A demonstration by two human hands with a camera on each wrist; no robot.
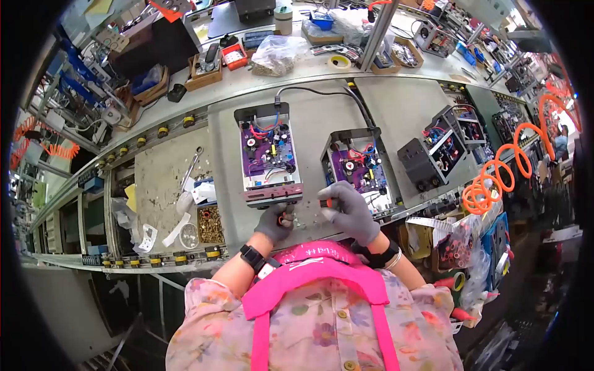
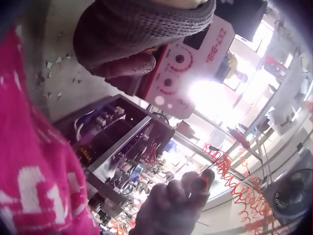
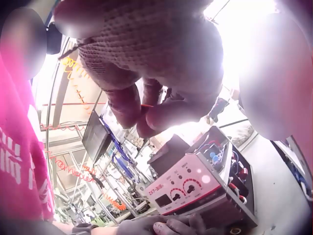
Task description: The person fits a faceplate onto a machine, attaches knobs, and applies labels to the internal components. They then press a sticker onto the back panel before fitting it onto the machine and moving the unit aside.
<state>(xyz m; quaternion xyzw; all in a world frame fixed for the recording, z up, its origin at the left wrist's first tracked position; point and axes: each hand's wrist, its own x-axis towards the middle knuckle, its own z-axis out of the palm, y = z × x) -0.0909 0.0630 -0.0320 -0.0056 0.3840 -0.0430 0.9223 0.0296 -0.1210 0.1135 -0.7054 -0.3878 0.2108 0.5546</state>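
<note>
One black part (image 1: 325, 203), red-banded, pinched in narrow grip of gloved right hand (image 1: 354, 214), above bench (image 1: 312, 127); one orange-red piece (image 1: 282, 218), mostly hidden, in curled grip of gloved left hand (image 1: 271, 224), just beside front panel (image 3: 182, 182) with two round dials (image 3: 191, 188) — beyond hands, two open units (image 1: 247, 114), one purple circuit board (image 1: 362, 168) apiece.

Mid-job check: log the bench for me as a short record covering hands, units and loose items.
Left hand: curled round a small red-and-black part, just in front of the left unit
Right hand: pinches a similar small piece
Left unit: open, purple circuit board exposed
Second unit: open, beyond the right hand
Bench left: wrench, brass-coloured pieces
</note>
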